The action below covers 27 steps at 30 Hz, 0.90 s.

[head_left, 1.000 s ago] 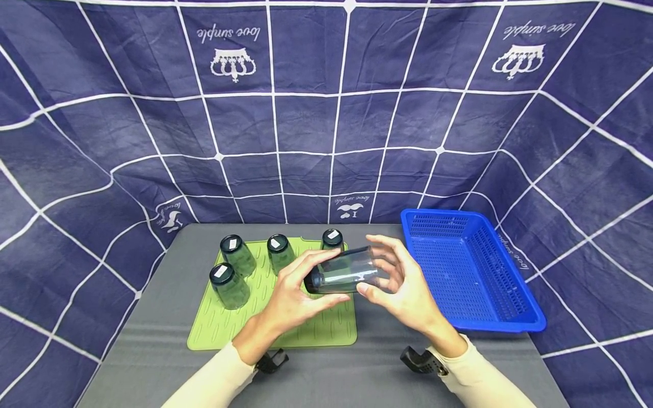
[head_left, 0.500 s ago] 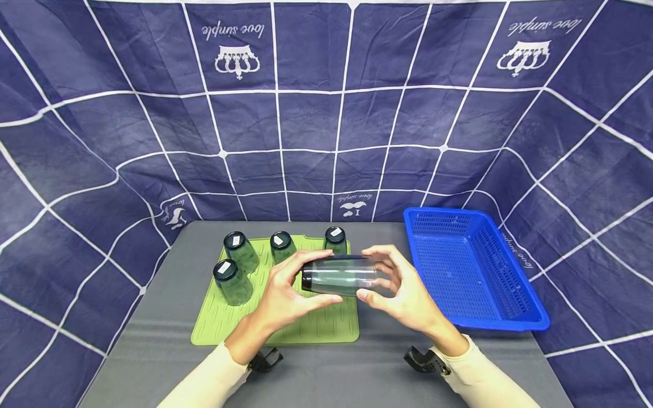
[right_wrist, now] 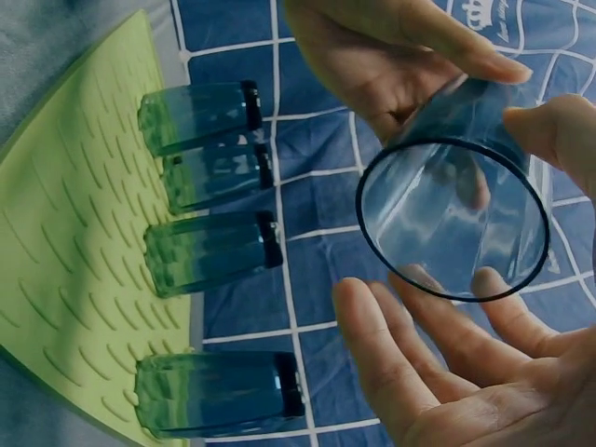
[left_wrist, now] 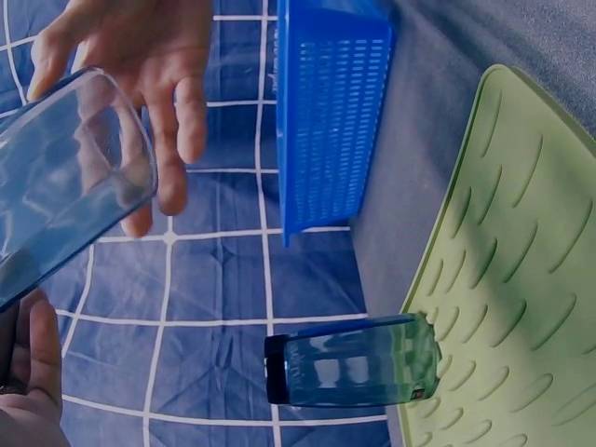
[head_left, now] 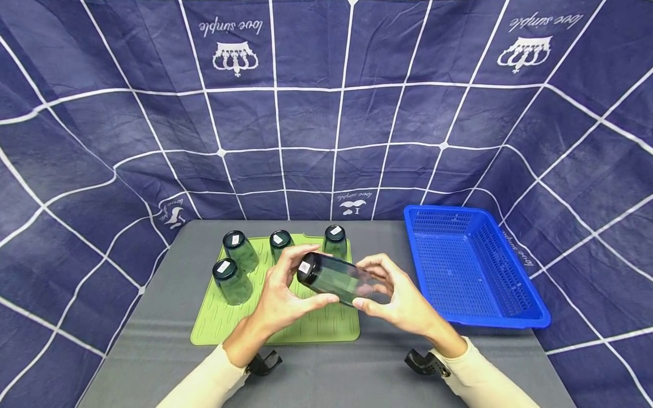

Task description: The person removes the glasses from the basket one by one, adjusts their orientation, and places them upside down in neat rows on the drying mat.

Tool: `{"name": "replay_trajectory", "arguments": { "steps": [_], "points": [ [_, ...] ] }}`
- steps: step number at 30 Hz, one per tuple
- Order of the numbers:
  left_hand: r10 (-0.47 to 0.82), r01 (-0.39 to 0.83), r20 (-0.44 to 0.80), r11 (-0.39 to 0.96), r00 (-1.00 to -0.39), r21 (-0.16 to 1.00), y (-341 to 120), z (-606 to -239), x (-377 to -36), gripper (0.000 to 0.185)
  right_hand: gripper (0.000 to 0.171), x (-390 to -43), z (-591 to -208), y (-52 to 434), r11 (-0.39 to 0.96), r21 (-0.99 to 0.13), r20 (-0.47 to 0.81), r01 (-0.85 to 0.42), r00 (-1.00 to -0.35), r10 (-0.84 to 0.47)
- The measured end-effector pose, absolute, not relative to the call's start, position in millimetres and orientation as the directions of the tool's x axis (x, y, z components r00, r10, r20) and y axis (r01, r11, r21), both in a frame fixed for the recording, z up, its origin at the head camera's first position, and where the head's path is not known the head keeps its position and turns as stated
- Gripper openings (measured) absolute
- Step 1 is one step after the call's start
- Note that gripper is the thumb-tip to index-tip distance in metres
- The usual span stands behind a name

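Blue-tinted glass tumbler (head_left: 334, 278) lies tilted on its side between your hands, above the green mat (head_left: 240, 323). Your left hand (head_left: 282, 299) grips its base end, your right hand (head_left: 403, 297) curls round its open rim. 4 upturned tumblers (head_left: 234, 279) stand beyond your left hand; the blue basket (head_left: 510, 294) sits right of your right hand.

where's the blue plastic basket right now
In the head view the blue perforated plastic basket sits on the grey table at the right, just right of the green ribbed mat and beyond the right hand.
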State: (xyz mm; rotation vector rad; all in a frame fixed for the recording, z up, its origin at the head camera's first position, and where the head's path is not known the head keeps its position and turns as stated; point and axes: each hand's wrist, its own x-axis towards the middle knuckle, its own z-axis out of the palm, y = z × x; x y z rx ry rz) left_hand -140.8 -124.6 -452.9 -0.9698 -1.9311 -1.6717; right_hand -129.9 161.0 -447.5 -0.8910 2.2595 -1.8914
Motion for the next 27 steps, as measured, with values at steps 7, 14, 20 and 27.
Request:
{"name": "replay_trajectory", "arguments": {
  "steps": [7,14,20,27],
  "points": [
    [0.213,0.742,0.720,0.038,-0.661,0.670,-122.3,-452.9,-140.5,0.092,0.057,-130.4,-455.5,153.5,0.149,-0.911,0.265,-0.384,-0.824,-0.501],
    [0.215,0.779,0.753,0.066,-0.622,0.624,-122.5,-455.4,-142.4,0.083,0.058,-129.5,-459.3,149.3,0.191,-0.892,0.273,-0.409,-0.827,-0.492],
    [0.213,0.806,0.779,0.108,-0.590,0.582,-123.8,-457.3,-142.5,0.076,0.057,-130.6,-462.3,145.5,0.222,-0.880,0.274,-0.420,-0.830,-0.485],
    [0.207,0.813,0.786,0.125,-0.582,0.569,-127.5,-459.0,-142.3,0.073,0.058,-131.8,-465.9,141.9,0.247,-0.864,0.279,-0.439,-0.825,-0.491]
  ]
}}
